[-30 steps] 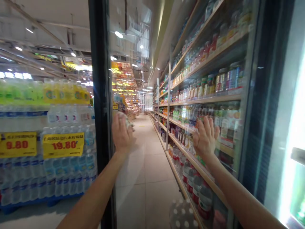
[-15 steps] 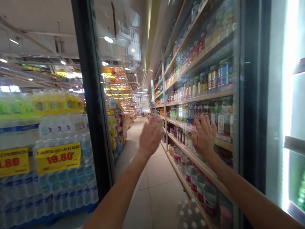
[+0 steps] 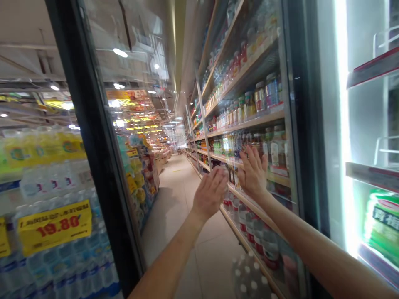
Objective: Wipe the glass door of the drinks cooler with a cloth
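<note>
Hands (image 3: 210, 195) (image 3: 253, 174), two, seemingly on one door (image 3: 162, 137)

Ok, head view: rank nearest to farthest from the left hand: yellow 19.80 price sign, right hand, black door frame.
1. right hand, just to its right.
2. black door frame, to its left.
3. yellow price sign, far left.

Body in view: left hand (image 3: 209, 195) and right hand (image 3: 253, 174), both bare, plus left forearm (image 3: 174, 257) and right forearm (image 3: 311, 253), bare skin right up to the frame edge (fingertips slightly motion-blurred, so fine detail on them can't be read).
</note>
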A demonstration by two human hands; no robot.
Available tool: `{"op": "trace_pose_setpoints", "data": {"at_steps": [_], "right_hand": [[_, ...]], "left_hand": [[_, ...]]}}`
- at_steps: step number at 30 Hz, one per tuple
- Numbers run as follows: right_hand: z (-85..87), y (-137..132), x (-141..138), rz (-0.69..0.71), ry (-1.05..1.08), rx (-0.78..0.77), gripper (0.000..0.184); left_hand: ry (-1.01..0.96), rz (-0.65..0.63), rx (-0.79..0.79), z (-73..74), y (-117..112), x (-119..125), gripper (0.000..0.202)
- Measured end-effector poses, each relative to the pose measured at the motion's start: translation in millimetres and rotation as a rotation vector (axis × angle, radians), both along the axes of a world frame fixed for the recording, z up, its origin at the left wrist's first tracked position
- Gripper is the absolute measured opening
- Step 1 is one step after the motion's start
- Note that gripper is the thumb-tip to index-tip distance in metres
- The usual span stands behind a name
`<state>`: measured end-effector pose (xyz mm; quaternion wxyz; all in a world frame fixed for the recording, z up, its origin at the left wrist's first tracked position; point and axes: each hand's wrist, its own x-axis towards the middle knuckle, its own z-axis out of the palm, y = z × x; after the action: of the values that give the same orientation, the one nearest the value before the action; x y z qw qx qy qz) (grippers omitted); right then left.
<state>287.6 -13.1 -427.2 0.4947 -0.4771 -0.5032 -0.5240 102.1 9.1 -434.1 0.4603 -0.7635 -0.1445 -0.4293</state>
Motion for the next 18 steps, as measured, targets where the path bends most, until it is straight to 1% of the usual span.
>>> {"op": "trace_pose_setpoints", "data": {"at_steps": [2,4,5,6,7,8,9,11,13,14,15,16,18], "right_hand": [[0.0,0.1,-0.8,0.003,0.003,0.001,0.054],[-0.1,0.4,-2.3,0.005,0.016,-0.008,0.054],[-0.1,0.5,-3.0,0.004,0.023,-0.013,0.054],[0.0,0.6,-3.5,0.003,0.028,-0.019,0.054],[0.0,0.6,-3.8,0.002,0.032,-0.024,0.054],[0.0,0.6,-3.9,0.0,0.035,-0.026,0.054],[0.1,0.5,-3.8,-0.002,0.036,-0.029,0.054],[0.2,-0.2,-3.4,-0.003,0.034,-0.026,0.054],[0.5,-1.3,-3.0,-0.004,0.026,-0.021,0.052],[0.7,-1.8,-2.9,-0.006,0.024,-0.018,0.051],[0.8,-2.3,-2.8,-0.009,0.024,-0.015,0.051],[0.9,-2.6,-2.8,-0.012,0.026,-0.013,0.05],[1.0,-2.7,-2.8,-0.013,0.032,-0.011,0.049]], "left_hand": [[-0.153,0.056,-0.042,-1.3,7.7,-38.3,0.047],[-0.392,0.091,-0.067,3.3,17.5,-82.3,0.052],[-0.521,0.107,-0.082,5.6,21.5,-99.8,0.054],[-0.61,0.116,-0.096,6.5,24.1,-111.8,0.055],[-0.661,0.116,-0.106,5.5,25.1,-117.0,0.056],[-0.666,0.109,-0.114,1.9,24.4,-115.4,0.056],[-0.628,0.098,-0.115,-3.9,22.2,-107.7,0.055],[-0.458,0.07,-0.109,-19.6,14.5,-81.0,0.051],[-0.245,0.051,-0.109,-34.4,6.4,-53.9,0.046],[-0.168,0.044,-0.108,-39.6,3.7,-45.7,0.044],[-0.12,0.045,-0.107,-42.8,2.4,-43.1,0.043],[-0.109,0.053,-0.101,-44.1,2.5,-46.5,0.043],[-0.188,0.093,-0.07,-41.7,6.5,-69.5,0.046]]}}
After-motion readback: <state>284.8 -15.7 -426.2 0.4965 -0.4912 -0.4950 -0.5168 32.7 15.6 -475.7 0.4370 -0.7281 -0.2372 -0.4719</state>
